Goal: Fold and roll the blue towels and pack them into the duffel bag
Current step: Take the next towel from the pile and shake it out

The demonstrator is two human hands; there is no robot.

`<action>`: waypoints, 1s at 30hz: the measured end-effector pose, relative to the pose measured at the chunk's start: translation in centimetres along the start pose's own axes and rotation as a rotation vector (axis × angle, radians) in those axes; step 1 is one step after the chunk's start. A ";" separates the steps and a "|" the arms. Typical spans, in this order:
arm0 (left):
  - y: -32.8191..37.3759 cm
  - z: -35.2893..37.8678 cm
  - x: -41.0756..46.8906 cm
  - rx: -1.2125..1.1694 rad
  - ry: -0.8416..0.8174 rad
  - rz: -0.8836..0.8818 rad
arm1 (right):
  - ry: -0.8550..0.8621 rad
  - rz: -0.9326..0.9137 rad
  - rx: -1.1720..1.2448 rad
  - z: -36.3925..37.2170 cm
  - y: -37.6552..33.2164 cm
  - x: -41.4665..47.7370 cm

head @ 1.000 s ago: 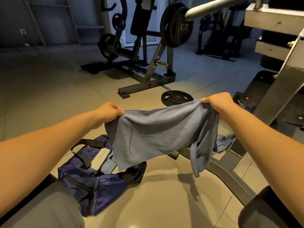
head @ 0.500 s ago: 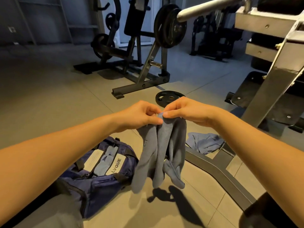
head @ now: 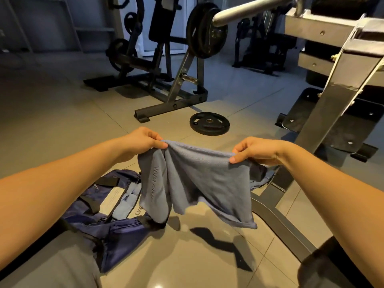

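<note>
One towel aloft: the blue towel (head: 199, 179) hangs doubled between both hands, clear of the floor (head: 187, 258) and near the duffel bag (head: 116, 231); its lower corners dangle unevenly.
Left hand (head: 143, 142): fingers and thumb pinch the bunched top corner.
Right hand (head: 255, 151): pinches the top edge, thumb in front.
Fold risk: the layers look misaligned; a loose pinch could let one slip and set the fold crooked.
Bag risk: it lies unzipped with pale rolls (head: 126, 202) inside; a slack roll may snag in the narrow opening.
Second towel (head: 258, 176): crumpled by the bench frame (head: 278, 219), easily overlooked.
</note>
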State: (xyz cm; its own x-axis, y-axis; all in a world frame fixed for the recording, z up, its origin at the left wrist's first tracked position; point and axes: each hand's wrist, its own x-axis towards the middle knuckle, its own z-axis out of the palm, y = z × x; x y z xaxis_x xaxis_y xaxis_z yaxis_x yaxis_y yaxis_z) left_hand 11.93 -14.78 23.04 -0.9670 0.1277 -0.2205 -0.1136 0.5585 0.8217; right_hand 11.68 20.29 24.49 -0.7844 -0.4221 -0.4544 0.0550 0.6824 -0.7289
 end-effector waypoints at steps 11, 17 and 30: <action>-0.6 0.5 1.0 -0.020 0.162 -0.038 | 0.458 0.082 -0.480 -2.0 3.5 1.7; -0.8 0.3 0.9 -0.009 0.179 -0.015 | 0.633 0.188 -0.520 -1.7 3.3 2.0; -1.0 -0.3 0.7 0.042 0.145 -0.050 | 0.642 0.233 0.315 -2.3 2.2 1.2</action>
State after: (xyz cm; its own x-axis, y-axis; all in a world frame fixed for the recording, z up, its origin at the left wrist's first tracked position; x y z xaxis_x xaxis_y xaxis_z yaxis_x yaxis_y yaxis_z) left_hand 11.33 -15.46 22.22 -0.9836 -0.0189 -0.1794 -0.1553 0.5950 0.7886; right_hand 9.43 22.65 23.56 -0.9317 0.2090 -0.2972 0.3621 0.4676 -0.8063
